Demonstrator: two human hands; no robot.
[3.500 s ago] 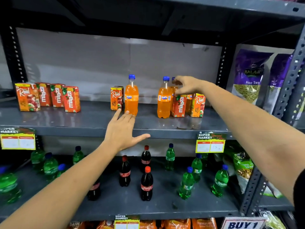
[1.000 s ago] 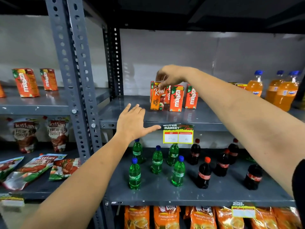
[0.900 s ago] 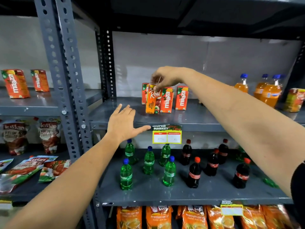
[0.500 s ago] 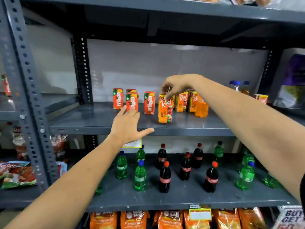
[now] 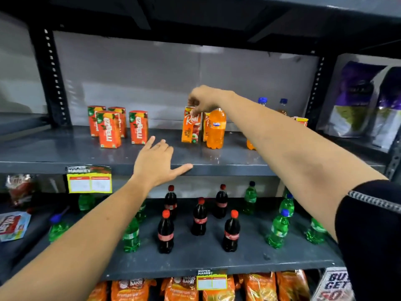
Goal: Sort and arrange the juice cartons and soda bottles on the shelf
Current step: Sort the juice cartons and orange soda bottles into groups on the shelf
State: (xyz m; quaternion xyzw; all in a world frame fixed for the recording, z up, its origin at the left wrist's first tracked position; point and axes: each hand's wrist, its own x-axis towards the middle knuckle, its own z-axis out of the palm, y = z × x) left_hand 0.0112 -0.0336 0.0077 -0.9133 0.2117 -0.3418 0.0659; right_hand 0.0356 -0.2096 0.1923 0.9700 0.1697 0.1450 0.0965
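right hand (image 5: pixel 204 98) pinching Real carton (image 5: pixel 191 125) top

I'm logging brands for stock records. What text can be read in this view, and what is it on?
"Real": juice carton pinched by the right hand.
"maaza": cartons at left.
"SUPER MARKET": price tag; its fields are blurred.
"BU.. GET 50": sign, cut off.
Orange bottle label and cola bottle labels: too blurred.
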